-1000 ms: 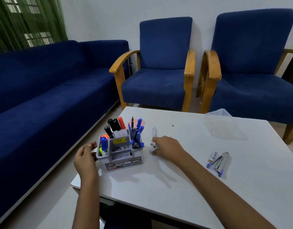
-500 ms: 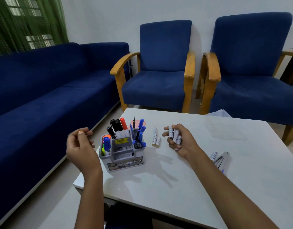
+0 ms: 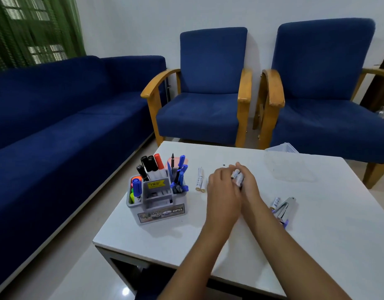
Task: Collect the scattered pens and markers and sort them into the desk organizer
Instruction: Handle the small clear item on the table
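Short white cylinders are held between two hands beside the filled desk organizer [image 3: 156, 198].

A small bundle of smooth white cylindrical pieces [image 3: 237, 177] is gripped in the curled fingers of the right hand [image 3: 246, 187], long axes tilted away toward the far edge; the left hand [image 3: 222, 191] is laid against it, though whether anything is pinched in its grip cannot be told. The grey plastic organizer is set near the left edge of the glossy white tabletop [image 3: 316, 245], with capped markers and blue pens stood upright in its compartments. Two more white cylinders [image 3: 199, 182] lie just beside it, pointing at the far edge. A metal stapler [image 3: 284, 210] lies toward the right. Blue upholstered armchairs [image 3: 204, 92] with wooden arms are ranged behind.
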The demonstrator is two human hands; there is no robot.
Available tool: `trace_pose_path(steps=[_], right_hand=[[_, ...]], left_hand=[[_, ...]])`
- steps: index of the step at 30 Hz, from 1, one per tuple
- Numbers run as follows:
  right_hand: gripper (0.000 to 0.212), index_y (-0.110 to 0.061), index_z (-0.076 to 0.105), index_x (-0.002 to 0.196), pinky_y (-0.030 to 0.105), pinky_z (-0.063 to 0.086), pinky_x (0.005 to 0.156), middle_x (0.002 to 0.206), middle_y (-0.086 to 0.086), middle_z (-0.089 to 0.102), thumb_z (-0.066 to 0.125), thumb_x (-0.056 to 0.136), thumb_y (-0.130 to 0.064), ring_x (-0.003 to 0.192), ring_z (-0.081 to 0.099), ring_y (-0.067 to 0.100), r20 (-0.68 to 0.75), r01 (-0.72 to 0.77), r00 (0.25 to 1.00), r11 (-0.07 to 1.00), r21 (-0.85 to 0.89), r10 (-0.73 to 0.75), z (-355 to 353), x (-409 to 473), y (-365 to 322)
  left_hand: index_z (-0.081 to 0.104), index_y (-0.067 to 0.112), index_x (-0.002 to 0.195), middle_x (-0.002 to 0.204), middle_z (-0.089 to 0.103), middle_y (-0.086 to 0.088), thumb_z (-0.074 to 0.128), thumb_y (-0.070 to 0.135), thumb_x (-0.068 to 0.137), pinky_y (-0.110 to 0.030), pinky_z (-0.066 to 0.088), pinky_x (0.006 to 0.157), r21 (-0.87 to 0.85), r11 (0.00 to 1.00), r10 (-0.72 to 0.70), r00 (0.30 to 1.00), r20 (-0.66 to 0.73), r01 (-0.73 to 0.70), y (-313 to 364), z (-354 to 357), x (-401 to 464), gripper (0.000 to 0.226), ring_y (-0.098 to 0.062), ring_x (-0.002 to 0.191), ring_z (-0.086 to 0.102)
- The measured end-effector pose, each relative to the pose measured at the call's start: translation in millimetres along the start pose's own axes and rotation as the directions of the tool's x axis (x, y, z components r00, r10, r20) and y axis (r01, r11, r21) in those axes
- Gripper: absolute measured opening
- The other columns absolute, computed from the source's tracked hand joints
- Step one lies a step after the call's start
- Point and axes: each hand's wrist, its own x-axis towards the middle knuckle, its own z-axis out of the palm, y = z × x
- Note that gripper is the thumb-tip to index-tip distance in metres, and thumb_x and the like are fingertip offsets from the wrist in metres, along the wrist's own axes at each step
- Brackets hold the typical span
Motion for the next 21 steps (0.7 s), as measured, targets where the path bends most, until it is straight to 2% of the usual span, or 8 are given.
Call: trace_pose_path(steps=[1,3,6,9,12,16,18,21], right_hand=[[0.022,-0.014,0.06,0.089,0.024,0.05,0.055,0.073,0.005,0.061,0.053,0.092,-0.034,0.06,0.06,0.014,-0.027,0.029,0.999,0.998,0.055,-0.027,-4,-1,0],[0.018,-0.011,0.056,0.085,0.014,0.037,0.037,0.06,0.005,0.054,0.055,0.091,-0.027,0.037,0.046,0.01,-0.054,0.074,0.996,0.98,0.184,-0.065,-13,-1,0],[0.008,-0.011,0.054,0.09,0.014,0.026,0.029,0.064,0.004,0.047,0.055,0.092,-0.019,0.034,0.038,0.007,-0.08,0.142,0.988,0.975,0.173,-0.129,-21,6,2],[0.007,-0.01,0.051,0.094,0.015,0.023,0.028,0.065,0.003,0.044,0.053,0.093,-0.017,0.035,0.037,0.007,-0.055,0.163,0.986,0.973,0.162,-0.156,-23,9,5],[0.009,-0.009,0.051,0.094,0.014,0.023,0.027,0.065,0.003,0.043,0.052,0.094,-0.017,0.035,0.036,0.006,-0.002,0.16,0.987,0.967,0.197,-0.162,-27,10,5],[0.01,-0.008,0.052,0.094,0.013,0.022,0.027,0.063,0.003,0.044,0.05,0.094,-0.018,0.034,0.034,0.005,0.051,0.158,0.984,0.971,0.177,-0.17,-30,7,5],[0.01,-0.007,0.053,0.094,0.013,0.021,0.028,0.062,0.004,0.044,0.05,0.095,-0.017,0.034,0.033,0.005,0.058,0.165,0.982,0.972,0.168,-0.177,-30,6,5],[0.01,-0.006,0.053,0.095,0.013,0.021,0.028,0.062,0.004,0.044,0.049,0.095,-0.015,0.035,0.034,0.005,0.061,0.17,0.981,0.972,0.16,-0.182,-30,6,5]], left_hand=[[0.034,0.011,0.142,0.149,0.033,-0.012,0.04,0.023,0.099,-0.038,0.026,0.116,0.138,0.985,-0.113,0.991,0.07,0.102,-8,12,10,0.045,-0.025,0.139,0.028],[0.011,0.009,0.15,0.158,0.005,-0.02,0.036,0.028,0.1,-0.049,0.002,0.118,0.389,0.905,-0.24,0.961,0.139,0.17,-22,27,27,0.059,-0.034,0.147,-0.001],[0.001,0.01,0.151,0.158,-0.002,-0.023,0.024,0.042,0.101,-0.056,-0.005,0.114,0.503,0.84,-0.283,0.955,0.086,0.204,-38,42,43,0.064,-0.037,0.146,-0.008],[0.001,0.012,0.152,0.157,0.0,-0.023,0.025,0.046,0.1,-0.057,0.0,0.114,0.53,0.809,-0.306,0.952,0.013,0.252,-52,48,53,0.067,-0.038,0.146,-0.004],[0.006,0.012,0.152,0.156,0.009,-0.024,0.028,0.049,0.099,-0.05,0.017,0.114,0.577,0.769,-0.343,0.939,0.007,0.276,-67,51,63,0.068,-0.038,0.144,0.014],[0.039,0.01,0.138,0.13,0.049,-0.012,0.033,0.036,0.1,-0.034,0.041,0.088,0.643,0.742,-0.193,0.979,-0.063,0.187,-72,52,74,0.046,-0.026,0.114,0.05],[0.043,0.01,0.131,0.123,0.054,-0.009,0.034,0.031,0.1,-0.031,0.044,0.079,0.664,0.733,-0.151,0.987,-0.048,0.144,-71,54,76,0.039,-0.023,0.104,0.057],[0.044,0.007,0.127,0.118,0.059,-0.008,0.035,0.025,0.1,-0.029,0.046,0.074,0.664,0.734,-0.172,0.985,-0.02,0.141,-68,53,74,0.034,-0.021,0.1,0.061]])
